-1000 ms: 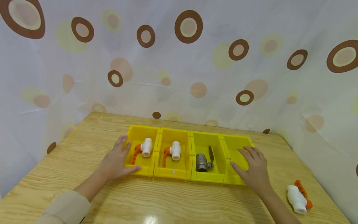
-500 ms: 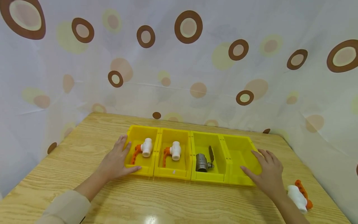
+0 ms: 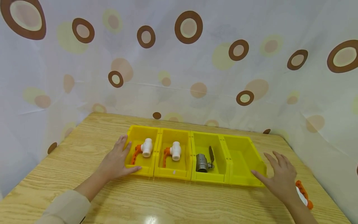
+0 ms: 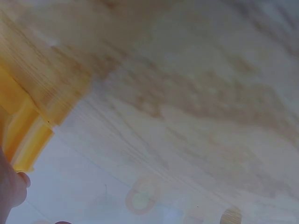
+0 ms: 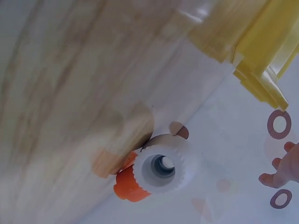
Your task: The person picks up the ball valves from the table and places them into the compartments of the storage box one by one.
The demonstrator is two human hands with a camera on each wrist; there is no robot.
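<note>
My left hand rests spread against the outer left bin, its thumb along the front edge. Apart from the outer right bin, or only just at its front corner with the thumb, my right hand is spread and holds nothing. Behind its wrist lies a white ball valve with an orange handle, partly hidden; in the right wrist view this valve shows its open end. Two similar white valves, a left one and a right one, lie in the two left bins.
A metal ball valve with a dark lever sits in the third yellow bin. The bins stand side by side on a wooden table. Behind the table hangs a patterned cloth.
My right hand has moved right, from over the outer right bin to beside it, and now covers more of the loose white valve. The left hand stays where it was.
</note>
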